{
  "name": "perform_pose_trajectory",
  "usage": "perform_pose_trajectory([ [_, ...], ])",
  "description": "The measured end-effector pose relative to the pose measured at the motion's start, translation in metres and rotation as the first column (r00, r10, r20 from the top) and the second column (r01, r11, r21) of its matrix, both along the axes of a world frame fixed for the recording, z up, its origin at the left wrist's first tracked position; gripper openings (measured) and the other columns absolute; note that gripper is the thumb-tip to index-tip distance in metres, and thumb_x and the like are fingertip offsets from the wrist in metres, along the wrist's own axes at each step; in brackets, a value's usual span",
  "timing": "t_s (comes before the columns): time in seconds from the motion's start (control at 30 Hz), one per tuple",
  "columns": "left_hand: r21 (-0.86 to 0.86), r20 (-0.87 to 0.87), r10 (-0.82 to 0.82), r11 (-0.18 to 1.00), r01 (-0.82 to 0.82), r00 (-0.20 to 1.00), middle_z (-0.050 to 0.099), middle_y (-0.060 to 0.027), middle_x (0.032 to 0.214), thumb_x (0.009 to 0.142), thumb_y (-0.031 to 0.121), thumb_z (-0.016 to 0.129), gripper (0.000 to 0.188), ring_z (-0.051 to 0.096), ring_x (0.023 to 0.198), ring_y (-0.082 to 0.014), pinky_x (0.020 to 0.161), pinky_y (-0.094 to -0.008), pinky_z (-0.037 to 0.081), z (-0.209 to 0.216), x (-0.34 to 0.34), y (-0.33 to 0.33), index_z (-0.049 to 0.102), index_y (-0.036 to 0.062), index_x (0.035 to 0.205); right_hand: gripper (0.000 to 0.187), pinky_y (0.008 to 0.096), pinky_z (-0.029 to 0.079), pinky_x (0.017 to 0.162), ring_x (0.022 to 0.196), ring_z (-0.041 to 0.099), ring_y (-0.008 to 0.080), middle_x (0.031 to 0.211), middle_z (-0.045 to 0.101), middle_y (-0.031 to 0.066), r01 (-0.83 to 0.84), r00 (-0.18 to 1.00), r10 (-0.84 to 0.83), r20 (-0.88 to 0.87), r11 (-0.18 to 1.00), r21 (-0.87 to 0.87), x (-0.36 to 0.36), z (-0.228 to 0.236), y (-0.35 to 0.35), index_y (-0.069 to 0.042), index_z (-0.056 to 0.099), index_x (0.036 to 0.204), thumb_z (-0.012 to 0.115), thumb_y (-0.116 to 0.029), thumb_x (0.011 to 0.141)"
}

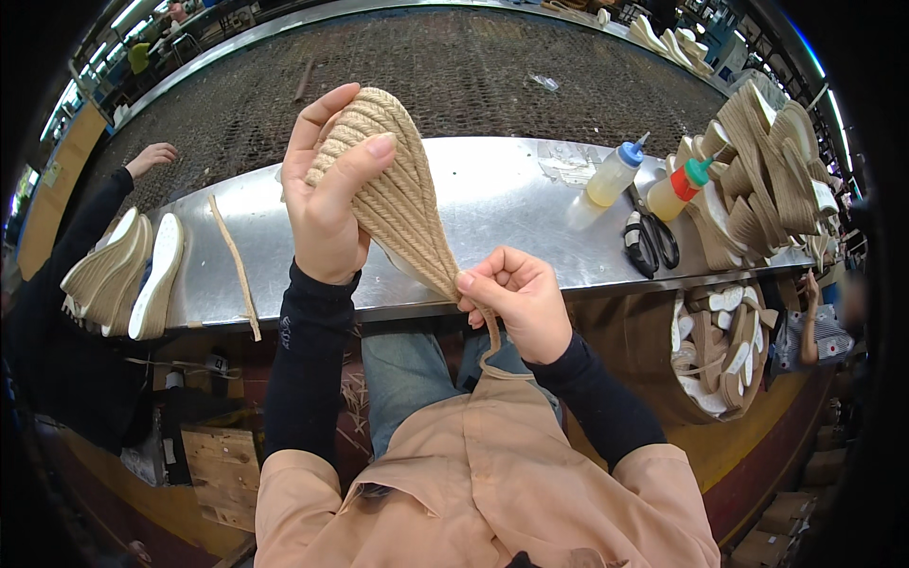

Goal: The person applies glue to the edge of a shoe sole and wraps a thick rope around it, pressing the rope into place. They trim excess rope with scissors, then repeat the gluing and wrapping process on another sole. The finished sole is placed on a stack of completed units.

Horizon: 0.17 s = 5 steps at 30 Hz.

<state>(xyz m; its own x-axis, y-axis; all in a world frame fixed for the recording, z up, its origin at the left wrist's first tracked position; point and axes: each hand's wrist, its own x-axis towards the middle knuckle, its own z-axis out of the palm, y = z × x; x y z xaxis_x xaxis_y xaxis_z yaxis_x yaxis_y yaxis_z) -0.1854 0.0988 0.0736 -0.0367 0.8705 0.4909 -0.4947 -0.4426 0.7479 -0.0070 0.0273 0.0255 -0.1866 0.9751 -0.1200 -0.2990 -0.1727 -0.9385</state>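
Observation:
A wedge shoe sole (402, 175) wrapped in braided tan jute rope is held up over the metal bench edge. My left hand (331, 185) grips its thick upper end, thumb on the ribbed side and fingers behind. At the narrow lower end my right hand (511, 298) pinches the braid between thumb and fingers. A loose tail of jute braid (493, 341) hangs from there toward my lap. What lies behind the sole is mostly hidden.
On the metal bench (492, 189) stand two glue bottles (614, 175) beside black-handled scissors (650, 237). Wedge soles (767, 180) are piled right; others (114, 270) stand left near a rope strip (234, 260). A sack of soles (720, 350) hangs below. A co-worker's hand (151, 159) reaches in left.

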Motion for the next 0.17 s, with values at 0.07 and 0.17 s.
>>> perform_pose_trajectory([
  [0.07, -0.005, 0.008, -0.005, 1.000, 0.005, 1.000, 0.061, -0.0103, 0.098, 0.076, 0.003, 0.064, 0.047, 0.062, 0.085, -0.0144, 0.078, -0.0265, 0.051, -0.0003, 0.0002, 0.0012, 0.048, -0.0027, 0.120, 0.020, 0.0177, 0.047, 0.048, 0.053, 0.057, 0.0051, 0.067, 0.063, 0.0055, 0.007, 1.000, -0.007, 0.003, 1.000, 0.024, -0.0001, -0.0015, 0.0007, -0.002, 0.057, 0.078, 0.071, -0.013, 0.083],
  [0.17, -0.004, 0.027, 0.005, 1.000, -0.005, 1.000, 0.062, -0.0105, 0.098, 0.076, 0.003, 0.064, 0.048, 0.062, 0.086, -0.0152, 0.079, -0.0264, 0.051, -0.0006, 0.0016, 0.0014, 0.047, -0.0025, 0.121, 0.019, 0.0178, 0.047, 0.048, 0.053, 0.056, 0.0052, 0.068, 0.064, 0.0056, 0.015, 0.999, -0.018, 0.047, 0.997, 0.070, -0.0007, -0.0040, 0.0027, -0.002, 0.057, 0.078, 0.072, -0.013, 0.083],
])
